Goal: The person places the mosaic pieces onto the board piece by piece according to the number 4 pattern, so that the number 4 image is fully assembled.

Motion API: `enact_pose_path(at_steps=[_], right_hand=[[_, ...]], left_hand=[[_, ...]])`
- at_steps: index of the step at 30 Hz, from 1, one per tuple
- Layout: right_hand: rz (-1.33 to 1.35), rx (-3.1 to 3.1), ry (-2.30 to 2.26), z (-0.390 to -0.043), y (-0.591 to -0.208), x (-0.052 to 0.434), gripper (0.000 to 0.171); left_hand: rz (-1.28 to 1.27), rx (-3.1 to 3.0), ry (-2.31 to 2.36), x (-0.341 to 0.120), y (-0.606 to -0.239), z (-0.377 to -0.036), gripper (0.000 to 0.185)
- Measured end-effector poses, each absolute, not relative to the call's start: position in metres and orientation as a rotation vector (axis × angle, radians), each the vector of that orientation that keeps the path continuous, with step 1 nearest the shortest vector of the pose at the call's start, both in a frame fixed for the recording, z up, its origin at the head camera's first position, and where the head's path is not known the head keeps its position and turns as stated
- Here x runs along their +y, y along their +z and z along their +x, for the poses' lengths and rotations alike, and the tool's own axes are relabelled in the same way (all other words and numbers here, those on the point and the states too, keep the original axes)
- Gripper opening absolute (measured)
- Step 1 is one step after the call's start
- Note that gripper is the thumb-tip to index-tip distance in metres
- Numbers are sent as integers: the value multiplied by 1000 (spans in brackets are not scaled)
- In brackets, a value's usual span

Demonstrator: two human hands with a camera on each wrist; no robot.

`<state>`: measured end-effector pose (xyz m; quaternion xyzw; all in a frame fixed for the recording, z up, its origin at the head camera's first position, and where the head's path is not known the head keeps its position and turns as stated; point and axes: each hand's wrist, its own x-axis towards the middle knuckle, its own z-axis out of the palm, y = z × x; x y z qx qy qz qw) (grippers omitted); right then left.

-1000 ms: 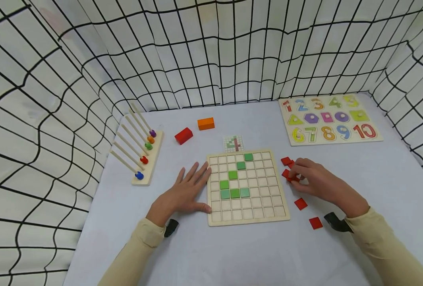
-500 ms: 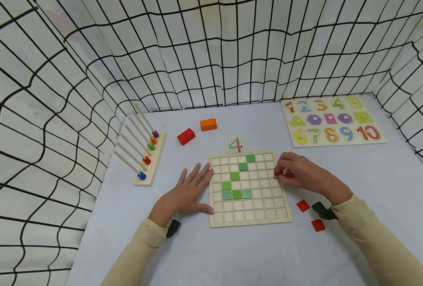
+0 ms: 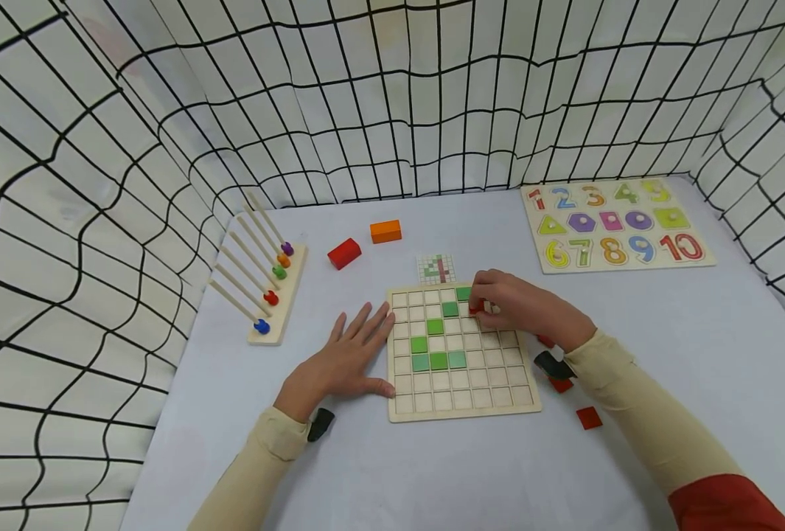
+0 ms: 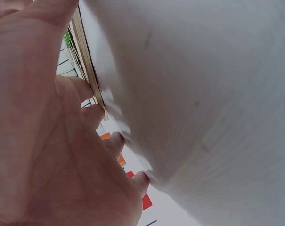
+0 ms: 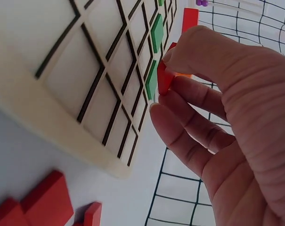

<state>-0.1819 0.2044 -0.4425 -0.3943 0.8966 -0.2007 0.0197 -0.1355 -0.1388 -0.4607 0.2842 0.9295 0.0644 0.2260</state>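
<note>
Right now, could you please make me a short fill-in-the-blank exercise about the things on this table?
1. The right hand pinches a tile coloured ____.
2. The seated tiles in the grid board are all ____.
3. In the head view, the number puzzle has the number ____ at its lower right.
4. Beside the red block lies another block, coloured ____.

Missing words: red; green; 10; orange.

Bright, diffuse light casts soft, faint shadows.
</note>
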Motion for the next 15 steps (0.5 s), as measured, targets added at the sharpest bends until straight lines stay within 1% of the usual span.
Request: enact_pose_path(at_steps=[6,15], right_hand=[[-1270,2768,-558,-193,-453,190,9],[-1239,2787,-509,-192,-453,185,5]], left_hand=[[782,2563,190,-139,-462,-134,126],[788,2562,191,-139,-461,-136,126]])
